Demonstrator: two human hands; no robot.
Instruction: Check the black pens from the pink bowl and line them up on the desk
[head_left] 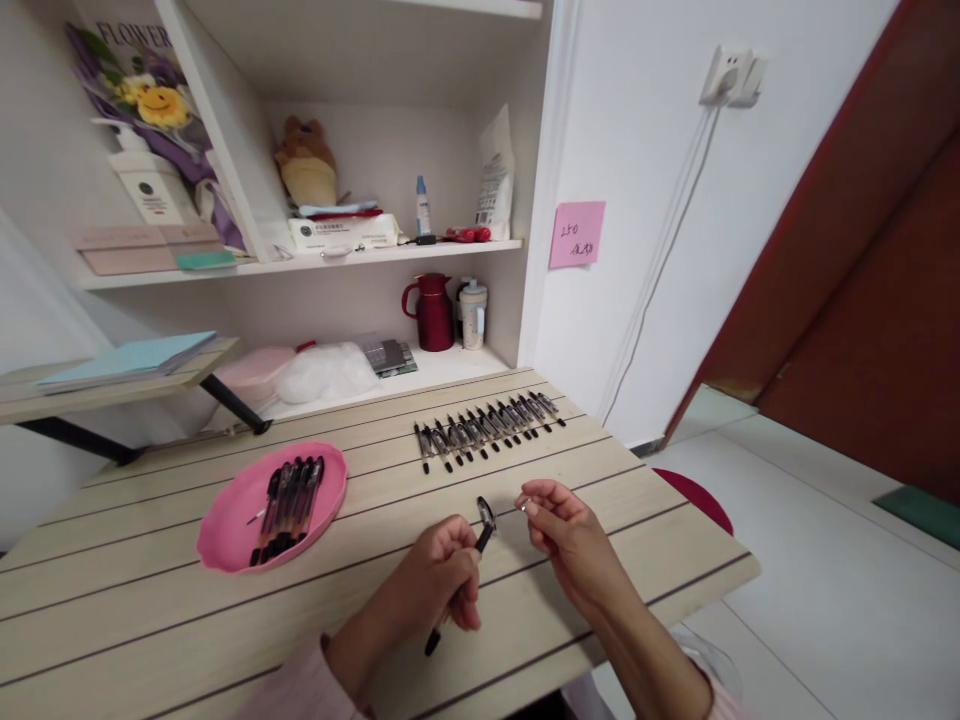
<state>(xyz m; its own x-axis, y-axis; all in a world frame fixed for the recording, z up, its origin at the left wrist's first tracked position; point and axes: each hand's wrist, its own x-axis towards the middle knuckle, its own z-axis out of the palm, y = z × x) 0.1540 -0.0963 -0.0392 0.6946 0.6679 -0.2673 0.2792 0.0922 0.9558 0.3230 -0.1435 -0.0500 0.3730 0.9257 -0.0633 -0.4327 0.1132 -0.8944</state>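
My left hand (442, 572) is closed around a black pen (465, 575), held slanting above the wooden table (150, 600), its upper end near the right hand. My right hand (559, 530) pinches a small clear piece (523, 503) between thumb and fingers, just right of the pen's top. Beyond the hands a row of several black pens (487, 428) lies side by side. A pink tray (225, 535) at the left holds several more pens (289, 505).
Shelves behind the table carry a red jug (433, 312), a plush toy (307, 165), bottles and packets. A pink note (577, 234) sticks on the white wall. A dark red stool (694, 495) stands past the table's right edge, with a red door further right.
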